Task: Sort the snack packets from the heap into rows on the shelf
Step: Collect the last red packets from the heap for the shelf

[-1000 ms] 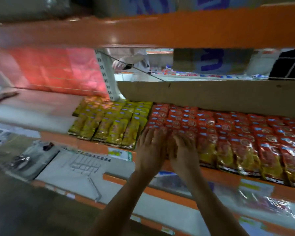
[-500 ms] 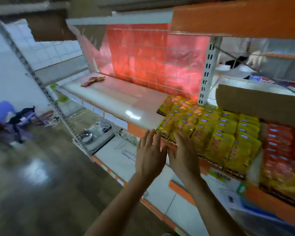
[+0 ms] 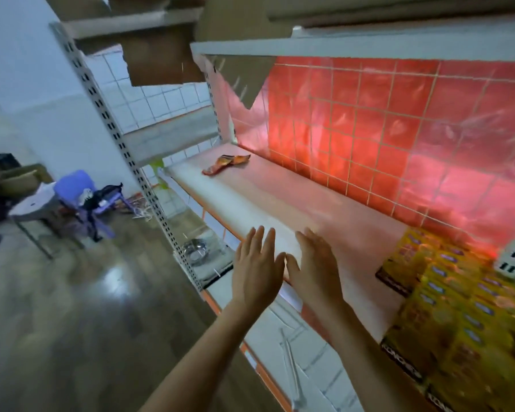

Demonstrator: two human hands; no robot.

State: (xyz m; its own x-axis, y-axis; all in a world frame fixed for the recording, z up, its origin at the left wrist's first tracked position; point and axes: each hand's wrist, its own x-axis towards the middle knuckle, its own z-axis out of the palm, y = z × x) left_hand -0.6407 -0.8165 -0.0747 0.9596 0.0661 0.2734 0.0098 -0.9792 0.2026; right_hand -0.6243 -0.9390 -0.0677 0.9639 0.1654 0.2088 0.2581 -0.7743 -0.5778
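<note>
Left hand, right hand: your fingers straight, slightly apart, holding nothing.
Red packets: looks like two, well beyond your fingers.
Yellow packets: rows near your right hand; too blurred to count.

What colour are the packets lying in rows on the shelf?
Mainly yellow packets, clearest in the head view.

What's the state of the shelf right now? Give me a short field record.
left hand: open, holds nothing, at the shelf's front edge
right hand: open, holds nothing, beside the left
shelf: white board, red back panel
yellow packets: rows at the right end
loose packet: reddish, lying at the far left end
metal bowl: lower shelf
</note>
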